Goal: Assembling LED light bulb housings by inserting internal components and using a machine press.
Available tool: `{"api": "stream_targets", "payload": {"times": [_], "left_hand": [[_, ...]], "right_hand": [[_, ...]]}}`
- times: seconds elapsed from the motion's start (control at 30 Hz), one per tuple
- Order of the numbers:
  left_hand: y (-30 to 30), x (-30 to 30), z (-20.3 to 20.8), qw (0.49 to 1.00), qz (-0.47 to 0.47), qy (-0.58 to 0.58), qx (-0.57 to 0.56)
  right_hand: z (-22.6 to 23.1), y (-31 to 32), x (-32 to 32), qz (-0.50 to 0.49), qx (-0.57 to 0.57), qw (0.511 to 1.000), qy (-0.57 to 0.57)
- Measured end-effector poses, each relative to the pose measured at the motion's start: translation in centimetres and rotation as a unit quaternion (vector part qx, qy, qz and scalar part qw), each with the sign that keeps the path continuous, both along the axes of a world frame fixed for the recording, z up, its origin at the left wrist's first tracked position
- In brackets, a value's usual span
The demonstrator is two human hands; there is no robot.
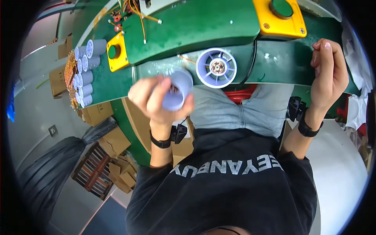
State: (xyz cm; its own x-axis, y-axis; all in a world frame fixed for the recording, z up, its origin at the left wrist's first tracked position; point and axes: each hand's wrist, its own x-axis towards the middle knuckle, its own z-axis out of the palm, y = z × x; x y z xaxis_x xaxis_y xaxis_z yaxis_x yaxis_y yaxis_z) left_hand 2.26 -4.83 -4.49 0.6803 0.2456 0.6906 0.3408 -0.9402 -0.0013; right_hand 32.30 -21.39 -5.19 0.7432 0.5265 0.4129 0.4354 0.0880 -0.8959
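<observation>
My left hand (150, 98) is wrapped round a lavender plastic fan housing (183, 84), held tilted above the bench's near edge. It is slightly blurred; something dark shows inside it. To its right, a second fan housing (204, 74) stands on the bench, its open end up. Spokes and a round metal motor (217, 67) show within, and a thin wire with a small plug runs out from its left side. Raised over the right part of the bench, my right hand (331, 74) has its fingers curled together; whether anything small is between them is hidden.
Several lavender housings (91, 62) lie stacked at the bench's left end beside copper-coloured parts (71, 74). Two yellow boxes with green buttons, one left (117, 52) and one right (280, 17), flank a raised green machine bed (196, 31). Loose wires (143, 23) lie behind. A black cable (252, 62) crosses the bench.
</observation>
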Motion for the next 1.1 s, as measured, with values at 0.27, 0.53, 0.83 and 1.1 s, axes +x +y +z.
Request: {"api": "stream_targets", "payload": {"times": [0.27, 0.53, 0.83, 1.1], "left_hand": [[1.4, 0.9, 1.8, 0.995, -0.015, -0.090, -0.034], [-6.7, 6.3, 11.8, 0.738, -0.408, -0.481, -0.238], [-6.3, 5.5, 12.1, 0.724, -0.461, -0.430, -0.280], [-5.7, 7.2, 10.9, 0.758, -0.426, -0.424, -0.254]], "right_hand": [[-1.6, -1.6, 1.4, 0.001, -0.026, 0.999, -0.029], [0.7, 0.3, -0.3, -0.008, -0.045, 0.998, -0.040], [0.9, 0.0, -0.7, -0.003, -0.056, 0.996, -0.065], [1.0, 0.1, -1.0, -0.011, -0.061, 0.996, -0.068]]}}
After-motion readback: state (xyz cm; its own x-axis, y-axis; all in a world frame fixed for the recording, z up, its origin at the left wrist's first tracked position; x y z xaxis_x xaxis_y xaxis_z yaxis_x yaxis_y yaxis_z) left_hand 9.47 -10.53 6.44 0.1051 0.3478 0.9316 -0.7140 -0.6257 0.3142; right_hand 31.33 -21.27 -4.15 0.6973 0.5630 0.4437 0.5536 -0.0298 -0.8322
